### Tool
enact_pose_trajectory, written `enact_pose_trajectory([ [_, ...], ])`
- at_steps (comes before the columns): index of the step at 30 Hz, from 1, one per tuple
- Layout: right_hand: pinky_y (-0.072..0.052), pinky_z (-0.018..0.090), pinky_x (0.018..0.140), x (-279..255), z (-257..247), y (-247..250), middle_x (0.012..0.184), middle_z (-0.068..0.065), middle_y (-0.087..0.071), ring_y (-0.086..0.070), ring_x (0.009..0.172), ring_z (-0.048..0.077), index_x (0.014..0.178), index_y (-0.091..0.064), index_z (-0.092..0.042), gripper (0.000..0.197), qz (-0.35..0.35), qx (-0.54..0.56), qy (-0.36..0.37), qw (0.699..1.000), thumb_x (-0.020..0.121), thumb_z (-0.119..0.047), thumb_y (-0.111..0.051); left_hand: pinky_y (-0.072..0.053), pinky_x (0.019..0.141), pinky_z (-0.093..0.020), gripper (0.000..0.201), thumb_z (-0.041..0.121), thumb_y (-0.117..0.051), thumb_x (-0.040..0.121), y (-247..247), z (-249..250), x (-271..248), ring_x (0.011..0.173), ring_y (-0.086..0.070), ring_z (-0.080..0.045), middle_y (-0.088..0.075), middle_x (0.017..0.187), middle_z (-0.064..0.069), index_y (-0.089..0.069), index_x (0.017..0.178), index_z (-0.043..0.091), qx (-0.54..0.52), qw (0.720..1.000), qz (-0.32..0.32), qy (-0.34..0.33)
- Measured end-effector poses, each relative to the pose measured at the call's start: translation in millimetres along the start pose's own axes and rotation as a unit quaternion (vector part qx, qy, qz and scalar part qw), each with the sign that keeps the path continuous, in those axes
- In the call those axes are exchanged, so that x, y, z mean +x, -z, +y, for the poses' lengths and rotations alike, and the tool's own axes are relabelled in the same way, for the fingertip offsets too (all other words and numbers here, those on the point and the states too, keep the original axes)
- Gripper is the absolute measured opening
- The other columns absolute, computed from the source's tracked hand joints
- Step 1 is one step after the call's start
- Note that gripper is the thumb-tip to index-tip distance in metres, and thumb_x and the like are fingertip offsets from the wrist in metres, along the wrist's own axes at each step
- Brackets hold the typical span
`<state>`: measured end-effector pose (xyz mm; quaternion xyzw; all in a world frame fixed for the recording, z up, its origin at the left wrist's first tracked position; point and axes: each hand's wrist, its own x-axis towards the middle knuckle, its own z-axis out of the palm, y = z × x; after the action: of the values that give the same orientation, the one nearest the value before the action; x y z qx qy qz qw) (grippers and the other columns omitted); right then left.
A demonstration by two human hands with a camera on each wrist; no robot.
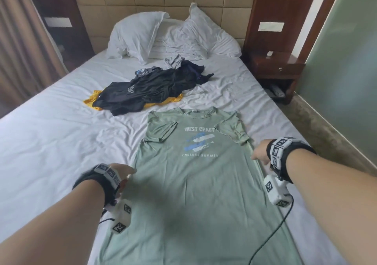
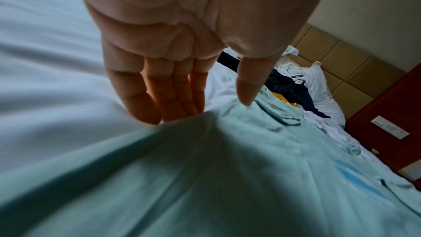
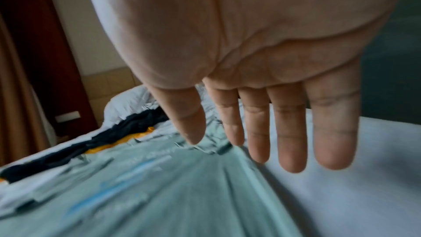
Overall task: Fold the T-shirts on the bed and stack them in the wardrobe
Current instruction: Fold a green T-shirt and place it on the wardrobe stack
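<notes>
A sage-green T-shirt (image 1: 193,183) with a "WEST COAST" print lies flat, face up, on the white bed (image 1: 51,142), both sleeves folded inward. My left hand (image 1: 124,172) is at the shirt's left edge; in the left wrist view its straight fingers (image 2: 173,107) touch that edge of the green shirt (image 2: 227,178). My right hand (image 1: 259,154) hovers over the right edge with fingers (image 3: 293,142) straight and spread, holding nothing, above the green shirt (image 3: 159,187). Further up the bed lies a heap of dark T-shirts (image 1: 151,89) over a yellow one (image 1: 91,101).
Two white pillows (image 1: 138,34) lean on the padded headboard. A dark wooden nightstand (image 1: 279,70) stands to the bed's right, a curtain (image 1: 18,40) to the left. A black cable (image 1: 271,238) trails across the sheet near my right wrist.
</notes>
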<state>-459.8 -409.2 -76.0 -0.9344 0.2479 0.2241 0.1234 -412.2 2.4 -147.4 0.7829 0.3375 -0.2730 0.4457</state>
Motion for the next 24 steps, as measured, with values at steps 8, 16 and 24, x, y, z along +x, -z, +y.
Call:
enact_pose_trajectory([
  [8, -0.052, 0.031, 0.059, -14, 77, -100, 0.053, 0.014, -0.061, -0.058, 0.051, 0.026, 0.083, -0.066, 0.0, 0.059, -0.109, 0.087, -0.077, 0.987, 0.088, -0.059, -0.068, -0.046, 0.083, -0.034, 0.078, 0.045, -0.083, 0.082, -21, -58, 15, 0.109, -0.058, -0.033, -0.058, 0.123, -0.017, -0.056, 0.135, -0.004, 0.196, 0.976, 0.08, -0.054],
  [16, -0.039, 0.027, 0.05, -17, 87, -114, 0.034, 0.004, -0.048, -0.047, 0.047, 0.022, 0.059, -0.051, -0.007, 0.054, -0.094, 0.156, -0.09, 0.979, 0.081, -0.047, -0.081, -0.044, 0.107, -0.042, 0.086, 0.055, -0.076, 0.085, -35, -62, 15, 0.129, -0.053, -0.037, -0.053, 0.144, -0.019, -0.05, 0.143, -0.003, 0.24, 0.962, 0.113, -0.067],
  [24, -0.037, 0.021, 0.038, -2, 92, -122, 0.041, 0.008, -0.047, -0.04, 0.028, 0.018, 0.06, -0.051, -0.009, 0.042, -0.146, 0.221, -0.105, 0.959, 0.09, -0.028, -0.074, -0.043, 0.11, -0.045, 0.088, 0.056, -0.079, 0.081, -31, -63, 33, 0.129, -0.053, -0.037, -0.053, 0.144, -0.019, -0.052, 0.142, -0.002, 0.241, 0.963, 0.104, -0.063],
])
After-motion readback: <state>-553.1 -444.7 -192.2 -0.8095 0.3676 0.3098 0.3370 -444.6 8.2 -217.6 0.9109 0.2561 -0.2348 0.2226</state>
